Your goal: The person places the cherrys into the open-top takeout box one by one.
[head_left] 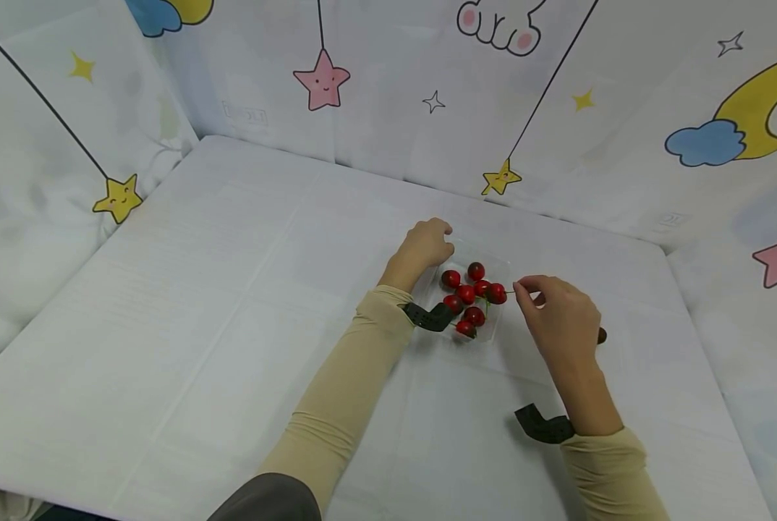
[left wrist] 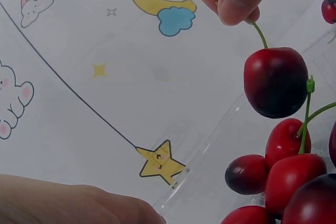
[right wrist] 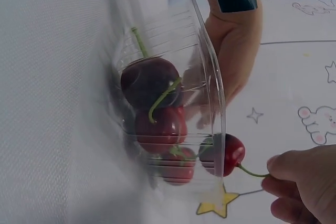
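A red cherry hangs by its green stem from my right hand, whose thumb and fingertips pinch the stem's end. It is at the right side of a clear plastic box, overlapping the rim in the right wrist view. Several red and dark cherries lie inside, some with green stems showing. My left hand holds the box at its far left corner, fingers bent at the rim; part of that hand shows behind the clear wall in the right wrist view.
Another cherry lies apart from the pile, by the edge of the left wrist view. A small dark round thing peeks out beside my right hand. White cloth covers the table; printed curtains stand behind it.
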`<act>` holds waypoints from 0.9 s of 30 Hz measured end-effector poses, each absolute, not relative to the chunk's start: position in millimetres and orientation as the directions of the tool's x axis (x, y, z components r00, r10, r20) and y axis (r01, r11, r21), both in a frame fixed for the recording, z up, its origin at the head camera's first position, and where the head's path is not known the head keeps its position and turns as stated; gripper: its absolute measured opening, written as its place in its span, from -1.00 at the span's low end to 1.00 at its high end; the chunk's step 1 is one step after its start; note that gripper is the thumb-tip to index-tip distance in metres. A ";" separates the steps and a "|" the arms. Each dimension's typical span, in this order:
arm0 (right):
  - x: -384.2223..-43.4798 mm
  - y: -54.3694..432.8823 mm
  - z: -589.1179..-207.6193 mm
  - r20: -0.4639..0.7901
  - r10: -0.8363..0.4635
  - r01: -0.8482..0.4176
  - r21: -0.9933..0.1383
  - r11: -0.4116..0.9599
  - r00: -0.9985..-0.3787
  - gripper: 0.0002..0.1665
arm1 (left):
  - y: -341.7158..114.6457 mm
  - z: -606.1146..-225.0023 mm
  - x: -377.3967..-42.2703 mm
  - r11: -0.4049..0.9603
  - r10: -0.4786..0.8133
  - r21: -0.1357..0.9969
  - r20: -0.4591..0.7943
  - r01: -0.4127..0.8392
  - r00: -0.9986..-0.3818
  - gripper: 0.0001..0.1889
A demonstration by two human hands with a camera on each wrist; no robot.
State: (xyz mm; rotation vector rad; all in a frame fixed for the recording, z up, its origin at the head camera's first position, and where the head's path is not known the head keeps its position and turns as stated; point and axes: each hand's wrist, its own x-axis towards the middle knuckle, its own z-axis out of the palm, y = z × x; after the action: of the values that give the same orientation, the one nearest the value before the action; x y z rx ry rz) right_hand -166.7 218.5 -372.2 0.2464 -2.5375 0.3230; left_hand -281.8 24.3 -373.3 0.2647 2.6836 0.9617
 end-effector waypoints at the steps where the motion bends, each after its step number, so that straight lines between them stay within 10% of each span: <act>1: -166.6 217.9 -372.9 0.553 -0.110 -0.243 -0.172 0.955 -0.826 -0.81 | 24.3 -373.3 -281.7 0.762 0.262 0.643 -0.197 0.077 -0.945 -0.56; 27: -165.1 206.0 -382.0 0.426 -0.180 -0.245 -0.104 0.964 -0.887 -0.83 | 25.0 -373.5 -283.7 0.771 0.281 0.630 -0.202 0.095 -0.938 -0.56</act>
State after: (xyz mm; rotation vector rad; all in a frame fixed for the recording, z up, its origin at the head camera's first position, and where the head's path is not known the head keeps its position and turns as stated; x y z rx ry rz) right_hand -165.1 206.0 -382.0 0.3049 -2.6898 0.2152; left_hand -283.7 25.0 -373.5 0.2921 2.6807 0.9312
